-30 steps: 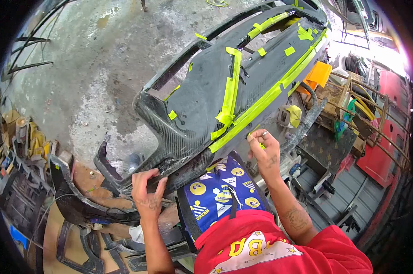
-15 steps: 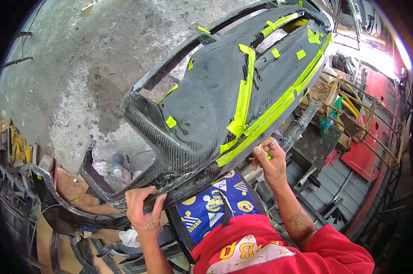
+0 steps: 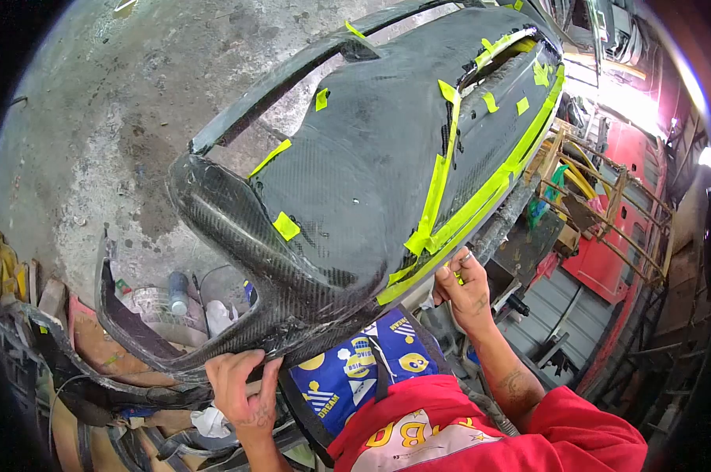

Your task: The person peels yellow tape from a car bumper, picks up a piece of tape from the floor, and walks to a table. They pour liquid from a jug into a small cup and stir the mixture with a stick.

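Observation:
A large carbon-fibre car bumper (image 3: 347, 157) lies tilted in front of me, with strips of yellow-green masking tape (image 3: 434, 200) along its lower edge and over its openings. My left hand (image 3: 241, 385) is closed on the bumper's near left edge, fingers over the rim and thumb beside them. Close to the taped lower edge, my right hand (image 3: 465, 295) is pinched closed. A small bit of yellow-green tape shows between its fingertips, mostly hidden by them.
Behind the bumper stretches a stained concrete floor (image 3: 80, 157). Black curved parts (image 3: 64, 377) and a bottle (image 3: 178, 293) are at the left. Bamboo poles (image 3: 607, 212), a red panel (image 3: 607, 252) and a grey pipe (image 3: 501, 224) stand at the right. A blue printed cloth (image 3: 363, 358) hangs before me.
The bumper's near left end has shifted leftward in view, and its face looks turned more towards me. My left hand keeps its hold on the edge; my right hand stays pinched near the lower rim.

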Demonstrator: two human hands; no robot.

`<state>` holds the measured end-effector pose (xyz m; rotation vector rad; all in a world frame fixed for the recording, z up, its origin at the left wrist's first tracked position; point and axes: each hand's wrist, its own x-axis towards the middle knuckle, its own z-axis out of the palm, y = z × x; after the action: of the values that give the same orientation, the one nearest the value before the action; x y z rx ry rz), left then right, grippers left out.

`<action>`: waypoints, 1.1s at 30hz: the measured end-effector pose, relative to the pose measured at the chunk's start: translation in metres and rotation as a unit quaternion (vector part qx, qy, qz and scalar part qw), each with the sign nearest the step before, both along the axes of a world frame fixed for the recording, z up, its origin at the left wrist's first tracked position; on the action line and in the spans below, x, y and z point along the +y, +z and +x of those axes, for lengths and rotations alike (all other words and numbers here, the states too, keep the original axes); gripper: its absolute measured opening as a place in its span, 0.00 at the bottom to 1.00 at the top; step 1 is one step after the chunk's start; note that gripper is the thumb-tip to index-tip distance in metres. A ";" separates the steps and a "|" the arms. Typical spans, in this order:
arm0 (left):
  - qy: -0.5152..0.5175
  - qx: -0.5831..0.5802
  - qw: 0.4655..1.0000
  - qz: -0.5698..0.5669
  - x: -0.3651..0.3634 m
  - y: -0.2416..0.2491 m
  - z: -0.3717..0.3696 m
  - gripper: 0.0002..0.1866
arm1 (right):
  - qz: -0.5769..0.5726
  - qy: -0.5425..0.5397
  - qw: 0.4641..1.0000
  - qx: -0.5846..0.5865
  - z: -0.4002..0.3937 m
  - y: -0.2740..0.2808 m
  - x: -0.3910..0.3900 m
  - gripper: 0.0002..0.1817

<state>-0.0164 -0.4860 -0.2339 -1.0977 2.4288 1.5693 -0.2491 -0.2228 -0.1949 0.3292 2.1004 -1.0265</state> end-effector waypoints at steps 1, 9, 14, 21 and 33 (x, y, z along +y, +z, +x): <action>0.001 0.001 1.000 0.003 0.000 -0.002 0.002 0.18 | 0.003 0.000 1.000 -0.003 -0.001 0.000 -0.003 0.11; -0.020 0.011 1.000 -0.004 0.000 -0.006 0.008 0.20 | 0.020 -0.003 1.000 -0.014 0.000 -0.002 -0.001 0.11; -0.026 0.008 1.000 -0.003 0.001 -0.008 0.008 0.20 | 0.022 -0.005 1.000 -0.015 0.002 -0.004 0.006 0.10; -0.028 0.002 1.000 0.004 0.001 -0.010 0.007 0.21 | 0.027 -0.019 0.999 -0.024 0.001 -0.004 0.004 0.08; -0.011 0.093 0.995 -0.016 0.011 0.016 -0.011 0.11 | -0.035 -0.001 0.999 -0.020 -0.004 -0.013 0.008 0.09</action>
<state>-0.0276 -0.4750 -0.2174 -0.9652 2.5812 1.7018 -0.2533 -0.2152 -0.2082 0.3140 2.0240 -1.0840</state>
